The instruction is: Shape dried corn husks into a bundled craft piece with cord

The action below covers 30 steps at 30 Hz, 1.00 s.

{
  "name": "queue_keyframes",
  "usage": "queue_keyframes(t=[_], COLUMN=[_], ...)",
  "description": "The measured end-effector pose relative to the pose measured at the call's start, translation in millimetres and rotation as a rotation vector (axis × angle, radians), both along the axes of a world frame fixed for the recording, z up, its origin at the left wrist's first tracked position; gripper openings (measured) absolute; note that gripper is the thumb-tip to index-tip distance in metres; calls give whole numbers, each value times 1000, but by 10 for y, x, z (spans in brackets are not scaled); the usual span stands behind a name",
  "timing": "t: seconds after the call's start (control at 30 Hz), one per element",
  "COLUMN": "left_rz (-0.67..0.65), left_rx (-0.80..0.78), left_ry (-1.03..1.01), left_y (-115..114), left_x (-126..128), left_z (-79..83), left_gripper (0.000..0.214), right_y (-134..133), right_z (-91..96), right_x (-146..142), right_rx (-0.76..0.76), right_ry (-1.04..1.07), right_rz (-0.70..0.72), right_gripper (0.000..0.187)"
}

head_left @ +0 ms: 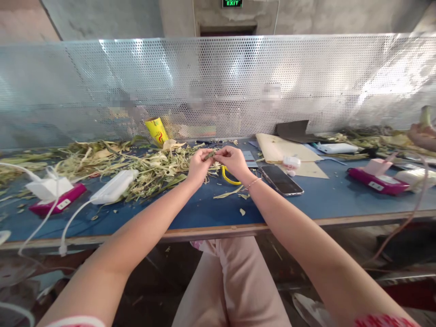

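My left hand (198,166) and my right hand (232,160) meet above the blue table (204,211), both pinched on a small greenish plant stalk (210,155) held between their fingertips. A heap of pale green husks and stems (136,163) lies just left of my hands. A yellow-handled tool (227,178) rests on the table under my right hand. A thin bracelet circles my right wrist.
A black phone (281,180) lies right of my hands, with brown paper (284,152) behind it. Two pink-based devices (56,202) (376,179), a white power bank (114,186) with cables, a yellow roll (156,131) and a perforated metal screen (218,86) are around. Another person's hand (422,134) shows at far right.
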<state>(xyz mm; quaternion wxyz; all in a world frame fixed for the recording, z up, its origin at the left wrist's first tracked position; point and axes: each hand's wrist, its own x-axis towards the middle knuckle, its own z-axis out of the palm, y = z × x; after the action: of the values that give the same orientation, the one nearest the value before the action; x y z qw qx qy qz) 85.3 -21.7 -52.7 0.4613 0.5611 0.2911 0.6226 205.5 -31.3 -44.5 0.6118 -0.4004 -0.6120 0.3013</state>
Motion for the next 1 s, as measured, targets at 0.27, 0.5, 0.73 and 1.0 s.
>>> queue_keyframes(t=[0.27,0.5,0.73,1.0], left_rz=[19,1,-233,-353], left_rx=[64,54,-194,-186], left_ry=[60,4,-186,-116], left_y=[-9,-97,-76,-35], left_x=[3,54,-75,-175], left_z=[-15,5,138,155], left_gripper=[24,22,4,17], right_y=[21,9,-21,-64], right_z=[-17,7,37,81], right_x=[8,23,72,112], right_rx=[-34,-84,-81,-168], right_ry=[54,179,265,362], right_rz=[-45,2,151,277], right_gripper=[9,8,16,24])
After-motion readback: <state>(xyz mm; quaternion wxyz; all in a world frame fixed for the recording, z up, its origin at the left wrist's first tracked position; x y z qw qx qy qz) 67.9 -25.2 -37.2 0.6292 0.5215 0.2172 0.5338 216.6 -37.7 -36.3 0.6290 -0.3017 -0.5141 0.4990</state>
